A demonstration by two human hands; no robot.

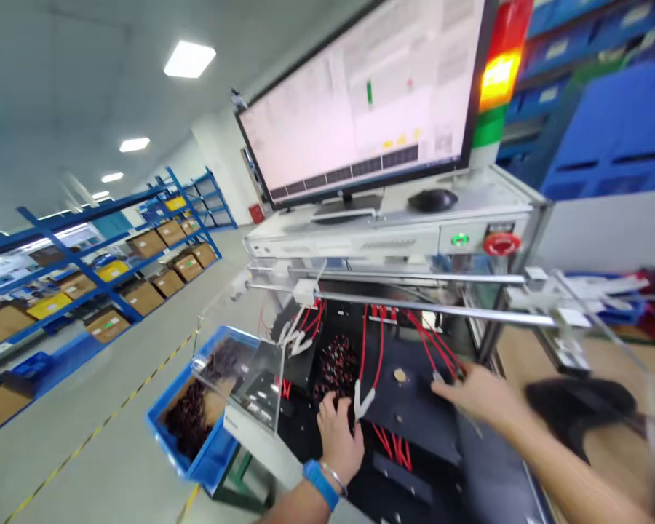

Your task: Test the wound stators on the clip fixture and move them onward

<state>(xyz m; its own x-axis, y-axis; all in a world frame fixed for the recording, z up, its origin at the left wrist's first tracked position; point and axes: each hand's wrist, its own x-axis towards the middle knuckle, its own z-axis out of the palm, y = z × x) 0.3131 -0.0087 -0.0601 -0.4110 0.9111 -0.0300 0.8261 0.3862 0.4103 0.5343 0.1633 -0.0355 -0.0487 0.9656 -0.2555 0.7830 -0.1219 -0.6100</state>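
Note:
My left hand (340,439), with a blue band at the wrist, is over the black work surface (415,393), fingers apart, beside a heap of small dark and reddish parts (335,362). White-tipped red leads (364,399) hang just right of its fingers. Over at the right, my right hand (469,389) has its fingers pinched at the ends of red wires (434,342) that run down from the machine. More red wires with white ends (298,336) lie at the left of the machine.
A monitor (360,102) stands above on a white housing (382,236) with a red stop button (502,244). A clear cover (240,378) and metal rails (415,302) frame the work area. A blue bin (196,466) of dark parts stands at left; shelves (103,284) are beyond.

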